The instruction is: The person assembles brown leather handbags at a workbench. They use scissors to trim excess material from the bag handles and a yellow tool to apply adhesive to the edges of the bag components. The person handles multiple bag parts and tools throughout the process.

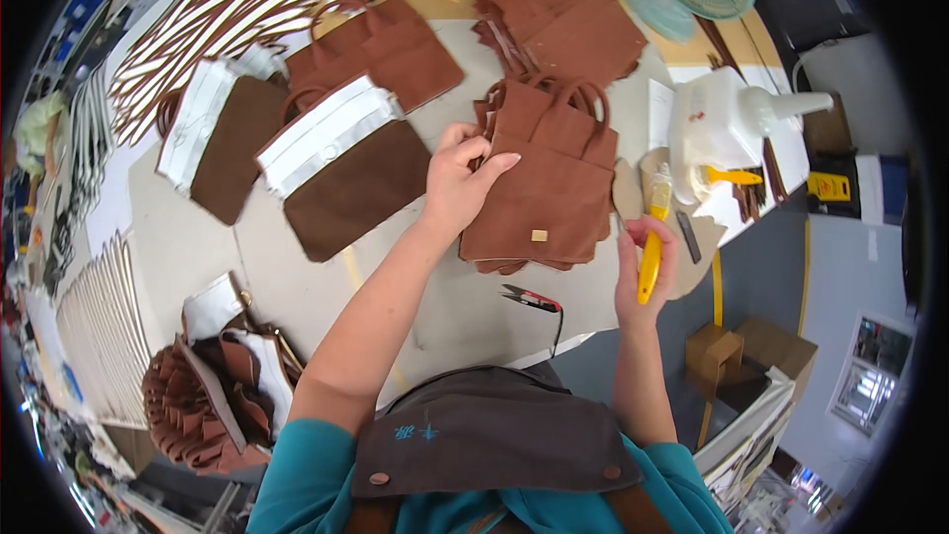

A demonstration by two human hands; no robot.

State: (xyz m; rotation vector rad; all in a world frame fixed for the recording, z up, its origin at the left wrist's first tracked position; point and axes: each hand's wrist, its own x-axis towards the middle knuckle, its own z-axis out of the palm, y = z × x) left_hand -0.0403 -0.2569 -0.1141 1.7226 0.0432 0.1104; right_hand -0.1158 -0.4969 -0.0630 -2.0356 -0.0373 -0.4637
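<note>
Brown bag panels (544,188) lie stacked left of the white bottle (710,109); the left hand (459,178) pinches their edge, the right hand (630,279) grips a yellow brush (655,213). Handling 1 lightly likely avoids creases.

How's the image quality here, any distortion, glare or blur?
Head view: corners fall to black, and the table bends toward the rim; head view: light looks fairly even, the white bands on the brown pouches very bright; head view: left hand, right hand and yellow brush look fairly sharp, the left-rim clutter soft.
</note>
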